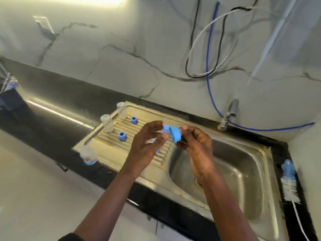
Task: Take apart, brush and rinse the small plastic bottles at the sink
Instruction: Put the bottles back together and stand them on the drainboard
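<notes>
Head view: I am looking down on a stainless-steel sink unit (260, 148) set in a black stone counter (52, 94). Both hands are raised at frame centre.
Left hand: the left hand (147, 146) has its palm turned toward me. Its thumb and forefinger pinch a small pale-blue piece (165, 127), and the other fingers are loosely spread.
Right hand: the right hand (196, 150) is curled, with its fingertips gripping a blue round plastic cap (175, 134), which is held tilted.
Held parts: the cap sits just beside the pale-blue piece. I cannot tell whether they touch because of blur.
Location: both parts hang above the line where the ribbed draining board (111, 141) meets the basin (225, 171).
Bottles: two clear plastic bottles stand upright on the board's far-left edge, the nearer bottle (107, 122) and the farther bottle (121, 110).
Rings: two blue screw rings lie flat on the ribs. The nearer ring (122, 136) and the farther ring (134, 120) are apart from each other.
Corner item: a clear domed plastic part with a blue base (88, 156) sits at the board's near-left corner. I record no further detail as it is blurred.
Brush: a bottle brush with white bristles and a blue tip (290, 183) lies on the counter at the right edge of the frame, well apart from the hands.
Fittings: a chrome tap (229, 115) stands behind the basin at right of centre. A thin blue hose (211, 75) runs from it up the veined marble wall (121, 58).
</notes>
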